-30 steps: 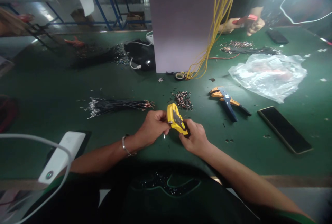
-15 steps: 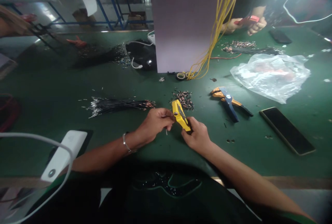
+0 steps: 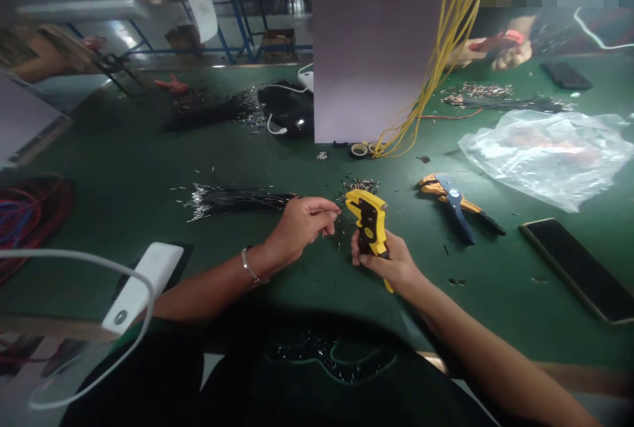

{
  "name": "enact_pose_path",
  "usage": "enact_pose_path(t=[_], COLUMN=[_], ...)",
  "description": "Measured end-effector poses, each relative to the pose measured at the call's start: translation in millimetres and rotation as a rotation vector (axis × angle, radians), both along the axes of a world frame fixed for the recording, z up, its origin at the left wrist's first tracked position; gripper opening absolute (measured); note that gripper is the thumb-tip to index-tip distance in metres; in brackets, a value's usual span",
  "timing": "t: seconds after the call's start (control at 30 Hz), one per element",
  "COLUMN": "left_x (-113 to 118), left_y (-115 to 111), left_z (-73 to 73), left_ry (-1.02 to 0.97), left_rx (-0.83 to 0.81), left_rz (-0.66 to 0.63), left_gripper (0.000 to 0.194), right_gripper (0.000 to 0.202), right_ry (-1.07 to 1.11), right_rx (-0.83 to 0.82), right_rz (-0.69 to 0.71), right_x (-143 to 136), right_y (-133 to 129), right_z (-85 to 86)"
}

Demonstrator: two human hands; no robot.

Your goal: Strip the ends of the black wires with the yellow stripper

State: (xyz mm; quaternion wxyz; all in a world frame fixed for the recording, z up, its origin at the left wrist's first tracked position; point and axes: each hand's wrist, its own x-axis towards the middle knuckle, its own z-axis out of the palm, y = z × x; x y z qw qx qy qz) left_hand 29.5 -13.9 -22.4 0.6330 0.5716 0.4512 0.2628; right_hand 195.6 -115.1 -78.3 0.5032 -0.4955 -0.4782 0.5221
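Note:
My right hand (image 3: 397, 259) grips yellow-and-black crimping pliers (image 3: 369, 219), upright with the head at the top. To its left, my left hand (image 3: 303, 226) pinches thumb and forefinger together close to the pliers' head. Whatever sits in that pinch is too small to make out. Behind the pliers lies a heap of small dark and copper-coloured pieces (image 3: 365, 185), partly covered by the tool. A bundle of short black wires (image 3: 238, 198) with bright ends rests beyond my left hand, its right end hidden by that hand.
Blue-and-orange wire strippers (image 3: 456, 202), a phone (image 3: 577, 268) and a clear plastic bag (image 3: 549, 153) lie to the right. A white power bank-like box (image 3: 143, 285) with a cable is at left. Yellow wires (image 3: 438, 64) hang by a tall panel (image 3: 376, 51). Another person's hands (image 3: 512, 51) work behind.
The pliers have turned from tilted to upright, their head now facing my left hand. My left fingers have come away from the tool's head. The whole view has shifted slightly.

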Motion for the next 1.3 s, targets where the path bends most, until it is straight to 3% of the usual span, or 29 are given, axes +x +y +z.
enact_pose_path(t=[0.13,0.33,0.5,0.83,1.3], left_x=[-3.8,-11.8,-14.5,-16.9,-14.2], left_y=[8.7,16.2,17.7,20.4,18.9], left_z=[1.7,7.5,10.6,5.4,12.8], left_ry=[0.06,0.188,0.229,0.241,0.244], left_rx=[0.068,0.332,0.377,0.527,0.412], left_rz=[-0.005,-0.109,-0.127,-0.15,-0.161], left_gripper=[0.017,0.019,0.008,0.014,0.013], right_gripper=[0.025,0.035,0.036,0.039,0.029], right_ry=[0.156,0.311,0.338,0.422,0.505], right_rx=[-0.043,-0.105,-0.1,-0.14,-0.118], right_rz=[0.1,0.225,0.271,0.346,0.351], right_x=[4.2,6.1,6.4,7.8,5.2], right_y=[1.3,4.4,4.3,2.4,-0.7], right_z=[1.1,0.4,0.1,0.8,-6.0])
